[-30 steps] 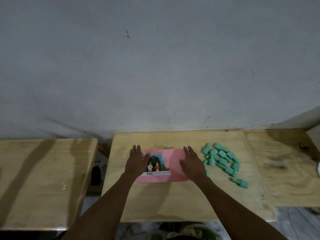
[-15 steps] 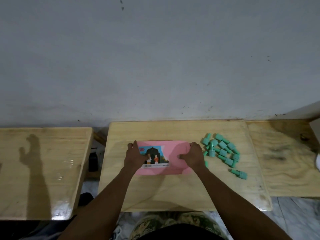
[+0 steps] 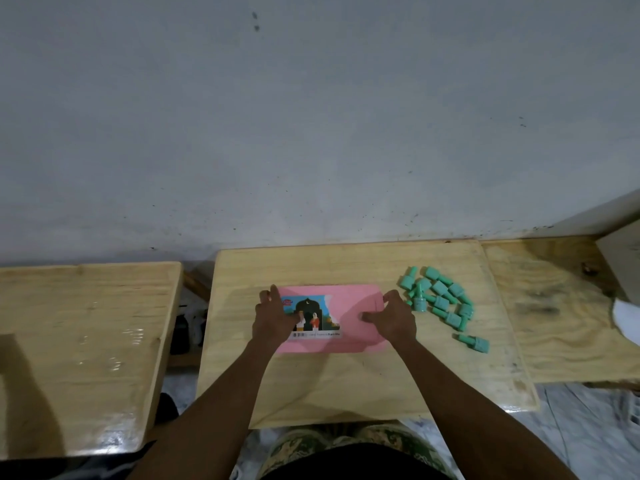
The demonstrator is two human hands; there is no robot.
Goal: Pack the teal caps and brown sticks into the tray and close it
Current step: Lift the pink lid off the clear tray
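A flat pink tray box (image 3: 349, 306) with a picture label lies shut in the middle of the centre wooden table (image 3: 346, 386). My left hand (image 3: 275, 317) grips its left end, thumb on the lid. At the box's right end, my right hand (image 3: 393, 317) holds on with fingers curled over the edge. Several teal caps (image 3: 441, 301) lie in a loose pile just right of my right hand, one cap (image 3: 476, 342) apart at the near right. No brown sticks are visible.
A second wooden table (image 3: 79, 348) stands to the left across a gap. A stained board (image 3: 561, 313) adjoins on the right, with a white object (image 3: 628, 320) at the frame's edge. A grey wall (image 3: 311, 116) rises behind the tables.
My hands went from resting flat on the pink box with fingers spread to gripping its two ends. The camera tilted down, so the table appears closer.
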